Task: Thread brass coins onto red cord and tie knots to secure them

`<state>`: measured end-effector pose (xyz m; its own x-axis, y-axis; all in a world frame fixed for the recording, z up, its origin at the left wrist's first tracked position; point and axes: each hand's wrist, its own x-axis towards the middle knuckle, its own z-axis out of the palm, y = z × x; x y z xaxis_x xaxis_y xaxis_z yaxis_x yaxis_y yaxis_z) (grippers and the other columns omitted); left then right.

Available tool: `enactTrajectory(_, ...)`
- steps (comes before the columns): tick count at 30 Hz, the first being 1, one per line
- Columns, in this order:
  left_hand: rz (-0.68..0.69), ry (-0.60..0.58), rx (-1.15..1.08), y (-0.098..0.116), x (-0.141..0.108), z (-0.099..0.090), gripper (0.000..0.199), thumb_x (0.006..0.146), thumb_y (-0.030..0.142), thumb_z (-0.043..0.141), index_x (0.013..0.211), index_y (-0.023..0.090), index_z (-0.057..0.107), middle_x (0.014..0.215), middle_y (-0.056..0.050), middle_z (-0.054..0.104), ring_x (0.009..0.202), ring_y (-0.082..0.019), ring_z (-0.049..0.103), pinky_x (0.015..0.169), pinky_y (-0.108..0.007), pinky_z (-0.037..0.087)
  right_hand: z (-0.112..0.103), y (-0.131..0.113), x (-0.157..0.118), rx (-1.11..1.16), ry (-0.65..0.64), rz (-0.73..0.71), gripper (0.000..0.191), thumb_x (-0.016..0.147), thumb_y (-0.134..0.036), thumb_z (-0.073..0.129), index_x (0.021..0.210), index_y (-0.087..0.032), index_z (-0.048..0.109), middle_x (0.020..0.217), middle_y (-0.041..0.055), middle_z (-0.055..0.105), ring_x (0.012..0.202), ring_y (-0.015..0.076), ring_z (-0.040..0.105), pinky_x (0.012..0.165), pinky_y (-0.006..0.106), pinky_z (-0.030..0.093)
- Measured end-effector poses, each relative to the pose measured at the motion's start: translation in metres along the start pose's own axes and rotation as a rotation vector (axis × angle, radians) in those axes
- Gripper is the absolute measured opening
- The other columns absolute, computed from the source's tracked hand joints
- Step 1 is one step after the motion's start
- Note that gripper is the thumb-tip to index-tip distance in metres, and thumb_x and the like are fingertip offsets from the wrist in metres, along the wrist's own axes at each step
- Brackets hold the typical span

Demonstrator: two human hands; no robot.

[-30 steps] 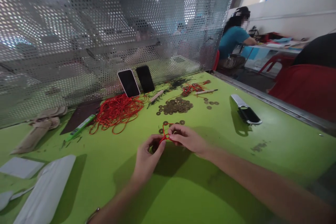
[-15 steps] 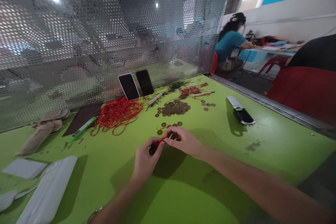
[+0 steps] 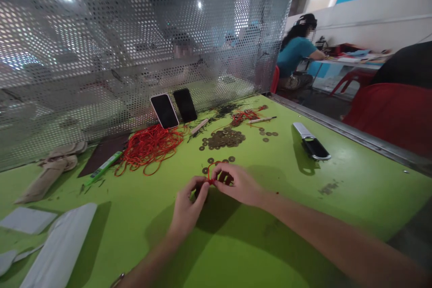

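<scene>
Between my two hands, just above the green table (image 3: 256, 243), is a red cord (image 3: 209, 172) with a small loop rising from it. My left hand (image 3: 189, 204) pinches the cord between thumb and forefinger. From the other side, my right hand (image 3: 238, 184) also pinches it, with its fingertips close to the left ones. Behind my fingers lie a few round coins with holes (image 3: 211, 160), some partly hidden by my right hand. Farther back is a heap of the same coins (image 3: 224, 138).
A tangle of red cord (image 3: 153, 144) lies left of the coins, beside a green-and-white packet (image 3: 106, 165). Two phones (image 3: 164, 111) lean at the perforated metal screen (image 3: 101, 54). A silver-and-black handled tool (image 3: 310, 141) lies right; a white case (image 3: 64, 247) lies left. A co-worker (image 3: 297, 51) sits beyond.
Both hands stay in nearly the same place, still pinching the red cord. My right fingers have shifted slightly, and the loop has changed shape. The camera view has moved a little.
</scene>
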<state>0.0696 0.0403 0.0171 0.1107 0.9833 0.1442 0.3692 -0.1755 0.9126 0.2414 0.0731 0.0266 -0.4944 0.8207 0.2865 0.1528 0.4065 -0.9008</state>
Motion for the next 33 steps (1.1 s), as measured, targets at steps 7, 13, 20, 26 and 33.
enactTrajectory(7, -0.037, -0.079, -0.048, -0.009, 0.001, 0.000, 0.026, 0.086, 0.035, 0.044, 0.092, 0.018, 0.064, 0.077, -0.002, 0.063, 0.071, -0.016, 0.054, 0.066, -0.026, 0.043, -0.002, 0.000, -0.003, -0.248, 0.022, -0.196, 0.013, 0.081, -0.008, 0.049, 0.088, -0.017, 0.055, 0.089, 0.0033, 0.058, 0.074, 0.0116, 0.054, 0.066, 0.024, 0.047)
enactTrajectory(13, -0.070, -0.048, -0.176, -0.014, 0.001, 0.001, 0.024, 0.080, 0.035, 0.054, 0.093, 0.018, 0.065, 0.092, -0.006, 0.067, 0.091, -0.021, 0.059, 0.084, -0.033, 0.044, -0.005, -0.005, -0.005, -0.216, 0.024, -0.244, 0.013, 0.081, -0.008, 0.049, 0.089, -0.018, 0.055, 0.091, 0.0042, 0.058, 0.078, 0.0128, 0.055, 0.069, 0.025, 0.049)
enactTrajectory(20, -0.093, -0.042, -0.296, -0.012, -0.002, 0.001, 0.028, 0.076, 0.041, 0.060, 0.087, 0.016, 0.065, 0.091, -0.007, 0.066, 0.091, -0.021, 0.059, 0.078, -0.030, 0.046, -0.005, -0.005, -0.004, -0.162, 0.045, -0.295, 0.011, 0.082, -0.010, 0.051, 0.087, -0.018, 0.056, 0.088, 0.0045, 0.059, 0.083, 0.0145, 0.054, 0.071, 0.026, 0.049)
enactTrajectory(26, -0.101, -0.162, -0.355, -0.010, -0.001, 0.001, 0.024, 0.077, 0.040, 0.060, 0.076, 0.017, 0.065, 0.066, 0.000, 0.059, 0.062, -0.012, 0.052, 0.057, -0.021, 0.040, -0.006, -0.009, -0.004, -0.179, 0.008, -0.291, 0.012, 0.081, -0.008, 0.052, 0.087, -0.018, 0.056, 0.086, 0.0036, 0.060, 0.083, 0.0146, 0.054, 0.073, 0.028, 0.047)
enactTrajectory(33, -0.104, -0.055, -0.406, -0.008, 0.003, 0.001, 0.022, 0.075, 0.036, 0.064, 0.067, 0.016, 0.062, 0.061, 0.001, 0.057, 0.059, -0.011, 0.049, 0.057, -0.019, 0.038, -0.005, -0.012, -0.006, -0.138, -0.038, -0.246, 0.026, 0.078, -0.011, 0.053, 0.102, -0.019, 0.052, 0.101, 0.0062, 0.055, 0.089, 0.0154, 0.053, 0.071, 0.027, 0.050)
